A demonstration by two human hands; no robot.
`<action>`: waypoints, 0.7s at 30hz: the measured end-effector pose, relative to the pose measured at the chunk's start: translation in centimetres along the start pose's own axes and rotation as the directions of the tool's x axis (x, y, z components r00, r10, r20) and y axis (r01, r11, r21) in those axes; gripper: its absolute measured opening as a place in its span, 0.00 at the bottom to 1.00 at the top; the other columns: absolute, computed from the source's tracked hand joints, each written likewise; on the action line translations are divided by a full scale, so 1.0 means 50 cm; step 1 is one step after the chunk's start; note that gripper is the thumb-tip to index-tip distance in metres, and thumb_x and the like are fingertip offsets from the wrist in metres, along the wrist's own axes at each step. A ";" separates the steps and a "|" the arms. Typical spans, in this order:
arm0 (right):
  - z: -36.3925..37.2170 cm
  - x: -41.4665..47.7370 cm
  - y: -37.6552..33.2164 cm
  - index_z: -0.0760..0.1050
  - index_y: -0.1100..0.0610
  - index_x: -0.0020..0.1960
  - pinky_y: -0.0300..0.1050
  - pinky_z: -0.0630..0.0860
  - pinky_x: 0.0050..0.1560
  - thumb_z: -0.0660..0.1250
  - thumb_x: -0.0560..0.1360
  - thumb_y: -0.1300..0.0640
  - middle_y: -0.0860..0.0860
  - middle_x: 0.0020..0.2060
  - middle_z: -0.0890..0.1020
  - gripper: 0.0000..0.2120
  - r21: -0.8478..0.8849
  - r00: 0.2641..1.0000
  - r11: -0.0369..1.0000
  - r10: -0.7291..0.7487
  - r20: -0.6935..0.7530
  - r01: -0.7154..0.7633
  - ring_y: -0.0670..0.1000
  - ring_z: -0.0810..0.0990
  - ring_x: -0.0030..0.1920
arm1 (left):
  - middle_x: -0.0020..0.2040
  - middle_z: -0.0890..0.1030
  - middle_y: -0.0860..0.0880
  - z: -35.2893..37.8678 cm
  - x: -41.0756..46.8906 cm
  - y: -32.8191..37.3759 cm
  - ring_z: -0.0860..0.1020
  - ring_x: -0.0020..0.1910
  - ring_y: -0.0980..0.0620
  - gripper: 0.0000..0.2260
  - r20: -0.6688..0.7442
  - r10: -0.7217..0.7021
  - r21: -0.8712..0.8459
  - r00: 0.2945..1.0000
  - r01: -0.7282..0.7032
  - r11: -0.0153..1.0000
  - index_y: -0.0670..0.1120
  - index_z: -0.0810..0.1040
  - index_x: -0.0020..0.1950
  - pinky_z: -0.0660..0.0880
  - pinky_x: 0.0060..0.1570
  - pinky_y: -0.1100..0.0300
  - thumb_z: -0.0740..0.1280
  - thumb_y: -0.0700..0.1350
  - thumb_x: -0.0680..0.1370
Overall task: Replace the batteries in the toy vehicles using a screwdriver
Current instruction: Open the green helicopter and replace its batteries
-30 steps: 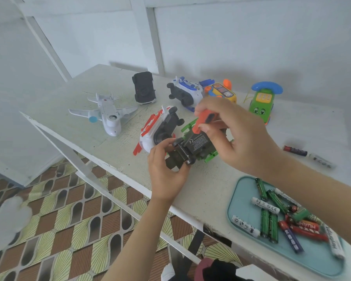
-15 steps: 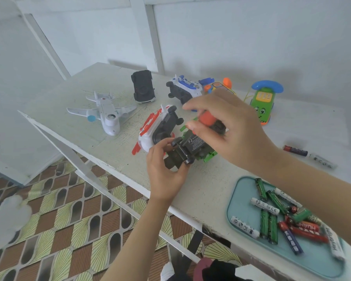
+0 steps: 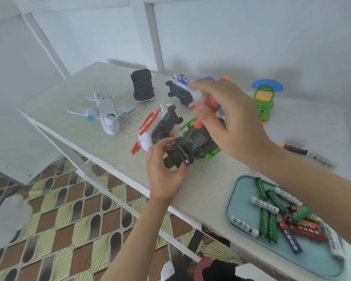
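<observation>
Green toy car (image 3: 195, 141) is lying belly-up near the front edge of the table (image 3: 209, 179), with its black underside and printed label facing the camera. Left hand (image 3: 164, 171) is gripping the car's near end from below, thumb and fingers curling round the black part beside a small wheel. Right hand (image 3: 233, 126) is hovering over the car's far half, fingers wrapping round an orange screwdriver (image 3: 212, 103). The handle is showing blurred, and its lower end is pointing down toward the underside. Cannot tell whether the tip is touching a screw, as the hand is hiding it.

Red-and-white toy car (image 3: 154, 128) is lying on its side just beside the green one, on the camera's left. White toy plane (image 3: 107, 112) is sitting farther left. Black toy car (image 3: 142, 86) is resting wheels-up toward the back of the table. Blue-and-white toy car (image 3: 180, 92) is lying behind the right hand's fingertips. Green toy phone (image 3: 264, 102) with a blue handset is standing at the back right.

Teal tray (image 3: 241, 191) is sitting at the near right corner, holding a loose heap of batteries (image 3: 272, 216) in green, white, red and blue. Two loose batteries (image 3: 296, 149) are lying end to end on the table beyond the right forearm.
</observation>
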State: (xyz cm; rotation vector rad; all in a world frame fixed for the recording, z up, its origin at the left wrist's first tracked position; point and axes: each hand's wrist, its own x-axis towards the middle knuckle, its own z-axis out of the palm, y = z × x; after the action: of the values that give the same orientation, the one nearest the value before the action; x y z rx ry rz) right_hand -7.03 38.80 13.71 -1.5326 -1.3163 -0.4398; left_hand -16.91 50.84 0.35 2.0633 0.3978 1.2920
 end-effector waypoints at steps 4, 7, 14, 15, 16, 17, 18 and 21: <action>-0.005 0.002 -0.016 0.54 0.66 0.75 0.34 0.66 0.64 0.52 0.80 0.66 0.69 0.53 0.77 0.23 0.305 0.983 0.947 0.053 0.173 -0.105 0.64 0.79 0.50 | 0.54 0.74 0.69 0.002 0.000 -0.004 0.77 0.51 0.51 0.28 -0.004 -0.009 -0.005 1.000 0.009 1.000 0.63 0.69 0.61 0.77 0.47 0.42 0.75 0.47 0.66; -0.009 -0.005 -0.036 0.61 0.61 0.73 0.37 0.72 0.62 0.60 0.78 0.68 0.54 0.60 0.79 0.25 0.441 0.957 0.869 0.110 0.269 -0.224 0.49 0.78 0.61 | 0.54 0.73 0.70 0.001 0.002 0.000 0.77 0.51 0.52 0.28 -0.006 -0.015 -0.005 1.000 0.015 1.000 0.63 0.69 0.61 0.77 0.48 0.42 0.75 0.46 0.66; 0.011 -0.002 -0.026 0.68 0.66 0.70 0.45 0.71 0.54 0.59 0.80 0.55 0.59 0.45 0.76 0.23 -0.070 0.998 0.996 -0.047 0.034 0.049 0.55 0.75 0.44 | 0.54 0.72 0.71 0.000 0.001 0.002 0.78 0.51 0.51 0.27 -0.002 -0.017 0.014 1.000 0.017 1.000 0.64 0.68 0.61 0.77 0.49 0.44 0.74 0.48 0.66; 0.010 0.001 -0.025 0.63 0.67 0.72 0.48 0.71 0.57 0.55 0.81 0.56 0.60 0.52 0.76 0.24 -0.032 0.997 0.998 -0.043 0.070 0.046 0.54 0.75 0.48 | 0.54 0.73 0.71 0.000 0.001 0.001 0.78 0.51 0.51 0.28 -0.005 -0.017 0.015 1.000 0.017 1.000 0.63 0.68 0.61 0.77 0.50 0.44 0.74 0.47 0.66; 0.007 0.003 -0.025 0.59 0.68 0.74 0.48 0.71 0.60 0.53 0.81 0.58 0.60 0.59 0.74 0.24 0.032 0.992 0.999 -0.039 0.121 0.035 0.54 0.76 0.51 | 0.53 0.73 0.70 0.000 0.001 0.000 0.78 0.51 0.52 0.29 -0.007 -0.020 0.015 1.000 0.020 1.000 0.63 0.68 0.61 0.77 0.50 0.45 0.75 0.46 0.66; 0.005 0.005 -0.027 0.57 0.67 0.75 0.46 0.71 0.62 0.52 0.81 0.60 0.61 0.63 0.73 0.24 0.097 0.986 0.995 -0.029 0.166 0.013 0.54 0.77 0.53 | 0.53 0.73 0.69 0.000 0.001 0.000 0.78 0.51 0.53 0.30 -0.008 -0.023 0.016 1.000 0.023 1.000 0.63 0.68 0.61 0.77 0.50 0.46 0.76 0.44 0.65; 0.004 0.006 -0.029 0.56 0.66 0.75 0.44 0.71 0.63 0.53 0.81 0.61 0.62 0.63 0.74 0.24 0.157 0.982 0.987 -0.003 0.190 -0.027 0.53 0.78 0.55 | 0.53 0.73 0.67 0.000 0.001 -0.001 0.78 0.51 0.53 0.30 -0.005 -0.023 0.018 1.000 0.023 1.000 0.63 0.68 0.61 0.77 0.51 0.48 0.77 0.43 0.65; 0.002 0.005 -0.031 0.69 0.63 0.69 0.42 0.76 0.60 0.64 0.77 0.64 0.52 0.55 0.81 0.21 0.309 0.987 0.939 0.126 0.104 -0.152 0.43 0.81 0.55 | 0.52 0.74 0.65 0.001 0.000 -0.004 0.77 0.51 0.53 0.30 0.001 -0.025 0.017 1.000 0.025 1.000 0.62 0.69 0.60 0.75 0.53 0.54 0.77 0.42 0.65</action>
State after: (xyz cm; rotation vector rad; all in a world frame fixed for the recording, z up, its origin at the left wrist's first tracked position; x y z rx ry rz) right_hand -8.34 38.84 14.54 -1.3721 -1.2621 -0.0693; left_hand -16.86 50.99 0.22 2.0663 0.4339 1.2770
